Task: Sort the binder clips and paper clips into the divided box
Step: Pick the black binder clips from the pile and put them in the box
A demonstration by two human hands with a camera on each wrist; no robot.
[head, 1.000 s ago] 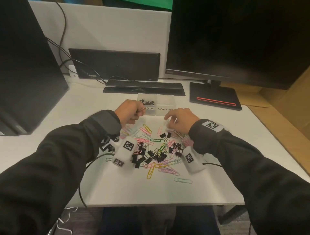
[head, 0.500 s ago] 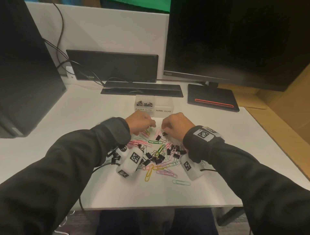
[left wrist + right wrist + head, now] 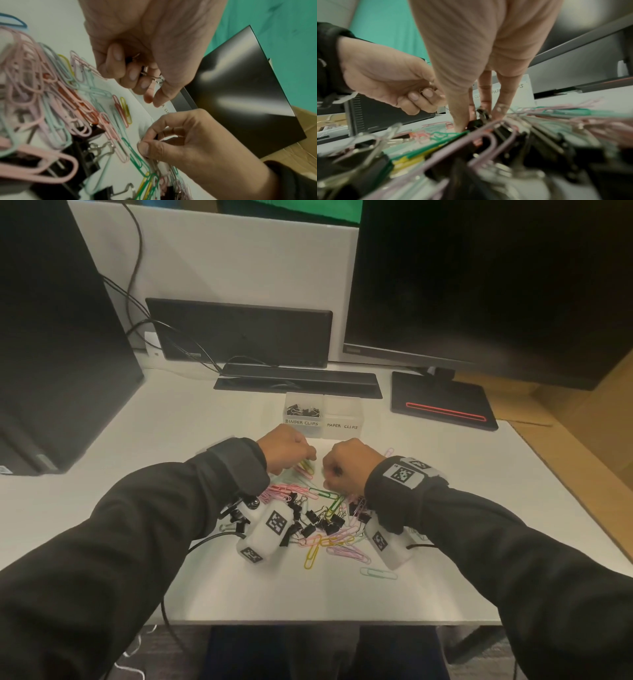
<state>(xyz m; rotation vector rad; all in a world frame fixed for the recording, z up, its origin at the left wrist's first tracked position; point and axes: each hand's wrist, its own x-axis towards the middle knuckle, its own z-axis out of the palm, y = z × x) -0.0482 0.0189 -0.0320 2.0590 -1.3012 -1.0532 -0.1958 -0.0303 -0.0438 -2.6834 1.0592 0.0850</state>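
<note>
**Both hands low over the clip pile**

Head view: the left hand and right hand are fisted over the mixed pile; the divided box stands at 12 o'clock.

Left wrist view: curled fingers hold a binder clip.

Right wrist view: fingertips pinch a black binder clip in the pile

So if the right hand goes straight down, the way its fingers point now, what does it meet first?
Most likely a black binder clip at the far edge of the pile: the right hand has its fingers pointing down around it, seemingly touching already. Beneath lies the white table. Depth is unclear.
</note>
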